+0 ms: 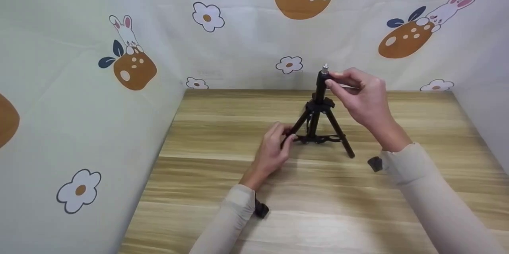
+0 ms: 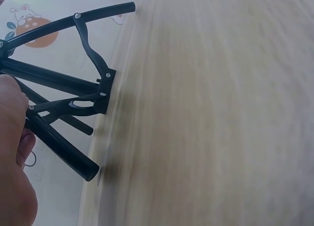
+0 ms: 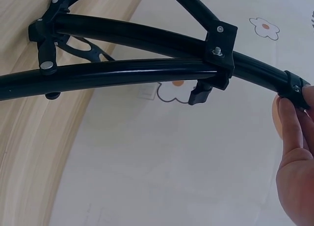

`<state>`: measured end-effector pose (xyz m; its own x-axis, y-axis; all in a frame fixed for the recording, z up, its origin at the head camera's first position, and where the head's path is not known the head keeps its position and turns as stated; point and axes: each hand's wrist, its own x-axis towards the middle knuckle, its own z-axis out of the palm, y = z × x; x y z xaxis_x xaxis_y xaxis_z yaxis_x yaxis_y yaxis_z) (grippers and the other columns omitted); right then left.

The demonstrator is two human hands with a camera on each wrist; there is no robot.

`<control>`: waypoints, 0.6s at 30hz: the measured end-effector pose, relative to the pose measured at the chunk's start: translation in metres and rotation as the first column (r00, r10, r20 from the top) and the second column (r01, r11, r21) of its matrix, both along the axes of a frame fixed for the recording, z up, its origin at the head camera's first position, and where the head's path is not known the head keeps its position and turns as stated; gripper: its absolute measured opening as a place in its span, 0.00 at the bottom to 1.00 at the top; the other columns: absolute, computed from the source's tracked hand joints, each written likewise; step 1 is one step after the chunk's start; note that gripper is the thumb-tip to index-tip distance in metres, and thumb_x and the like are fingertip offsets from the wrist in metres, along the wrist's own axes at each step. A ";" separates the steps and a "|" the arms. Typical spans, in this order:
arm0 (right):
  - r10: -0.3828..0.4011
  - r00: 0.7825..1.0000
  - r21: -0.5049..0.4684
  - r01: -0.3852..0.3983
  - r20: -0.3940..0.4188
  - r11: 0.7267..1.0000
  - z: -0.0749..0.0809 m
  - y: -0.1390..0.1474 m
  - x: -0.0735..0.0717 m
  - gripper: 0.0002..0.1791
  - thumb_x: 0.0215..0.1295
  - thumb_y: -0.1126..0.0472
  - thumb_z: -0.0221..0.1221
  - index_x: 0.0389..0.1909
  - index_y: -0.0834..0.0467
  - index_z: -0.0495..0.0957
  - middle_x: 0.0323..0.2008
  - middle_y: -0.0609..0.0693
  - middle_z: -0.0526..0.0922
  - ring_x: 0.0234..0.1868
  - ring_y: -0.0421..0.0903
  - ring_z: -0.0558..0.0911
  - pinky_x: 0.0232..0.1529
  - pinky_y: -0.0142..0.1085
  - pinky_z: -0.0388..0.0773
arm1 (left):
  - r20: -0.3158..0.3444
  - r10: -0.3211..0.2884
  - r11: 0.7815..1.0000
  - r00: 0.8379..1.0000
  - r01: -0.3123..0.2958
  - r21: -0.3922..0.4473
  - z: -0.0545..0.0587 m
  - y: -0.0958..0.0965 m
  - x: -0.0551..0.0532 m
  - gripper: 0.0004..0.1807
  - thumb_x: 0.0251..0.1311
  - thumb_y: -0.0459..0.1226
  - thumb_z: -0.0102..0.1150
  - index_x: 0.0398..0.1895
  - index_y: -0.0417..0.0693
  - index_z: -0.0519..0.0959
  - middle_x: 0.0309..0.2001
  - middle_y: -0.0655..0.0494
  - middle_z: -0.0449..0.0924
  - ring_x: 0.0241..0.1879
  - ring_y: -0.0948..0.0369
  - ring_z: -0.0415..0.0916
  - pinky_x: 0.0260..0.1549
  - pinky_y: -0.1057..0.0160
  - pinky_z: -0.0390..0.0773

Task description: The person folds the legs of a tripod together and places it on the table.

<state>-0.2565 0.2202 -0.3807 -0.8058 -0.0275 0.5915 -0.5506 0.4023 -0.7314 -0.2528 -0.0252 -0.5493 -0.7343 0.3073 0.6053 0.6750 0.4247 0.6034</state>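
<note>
A black tripod stand (image 1: 314, 123) stands upright with its legs spread and a silver screw tip (image 1: 325, 68) at its top. My left hand (image 1: 274, 146) grips its left leg low down, near the cross braces; in the left wrist view that leg (image 2: 64, 147) runs out past the fingers. Up at the column's head, my right hand (image 1: 364, 95) pinches the black collar just under the screw tip. The right wrist view has these fingers (image 3: 290, 123) at the collar, with a clamp bracket (image 3: 221, 54) farther down the column.
The stand is on a wood-grain table (image 1: 206, 182). Behind and to the left hangs a pale cloth (image 1: 238, 47) printed with rabbits, oranges and flowers. Black wrist mounts (image 1: 261, 209) show at both sleeves.
</note>
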 end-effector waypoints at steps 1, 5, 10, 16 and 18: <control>0.000 1.000 0.001 0.000 0.003 1.000 0.000 0.000 0.000 0.09 0.71 0.60 0.73 0.47 0.59 0.90 0.48 0.55 0.94 0.48 0.31 0.92 0.48 0.26 0.89 | 0.005 -0.003 1.000 1.000 0.003 0.004 0.000 0.000 0.000 0.09 0.76 0.33 0.63 0.54 0.40 0.83 0.48 0.50 0.86 0.53 0.57 0.84 0.59 0.66 0.86; 0.001 1.000 -0.002 -0.001 0.009 1.000 0.002 0.000 0.000 0.09 0.71 0.61 0.72 0.47 0.59 0.90 0.49 0.57 0.94 0.47 0.31 0.92 0.48 0.26 0.89 | 0.009 -0.012 1.000 1.000 0.012 0.017 0.002 0.001 0.000 0.09 0.76 0.32 0.63 0.54 0.39 0.83 0.48 0.49 0.86 0.53 0.56 0.84 0.60 0.68 0.86; 0.007 1.000 -0.018 -0.006 0.025 1.000 0.003 0.000 0.001 0.09 0.71 0.61 0.73 0.47 0.59 0.90 0.49 0.57 0.94 0.48 0.33 0.92 0.48 0.26 0.89 | 0.000 -0.010 0.999 1.000 0.010 0.031 0.002 0.003 -0.001 0.10 0.76 0.32 0.64 0.55 0.38 0.83 0.48 0.49 0.86 0.52 0.56 0.84 0.59 0.69 0.86; 0.014 0.999 -0.018 -0.013 0.045 1.000 0.002 0.000 0.000 0.09 0.71 0.61 0.73 0.47 0.60 0.90 0.50 0.57 0.94 0.49 0.33 0.92 0.49 0.28 0.89 | -0.012 0.007 0.999 1.000 -0.007 0.039 0.000 0.003 0.000 0.11 0.75 0.33 0.65 0.55 0.39 0.83 0.47 0.50 0.86 0.52 0.56 0.83 0.59 0.68 0.86; 0.014 0.999 -0.023 -0.013 0.046 1.000 0.002 0.000 -0.001 0.09 0.71 0.61 0.73 0.47 0.60 0.90 0.50 0.58 0.94 0.49 0.33 0.92 0.48 0.28 0.89 | -0.017 0.011 0.999 1.000 -0.010 0.042 0.000 0.004 0.000 0.11 0.75 0.33 0.65 0.55 0.39 0.83 0.47 0.50 0.86 0.52 0.56 0.83 0.59 0.68 0.86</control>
<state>-0.2571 0.2204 -0.3788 -0.8320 -0.0259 0.5542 -0.5214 0.3778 -0.7651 -0.2532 -0.0216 -0.5495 -0.7270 0.2738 0.6298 0.6809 0.4062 0.6094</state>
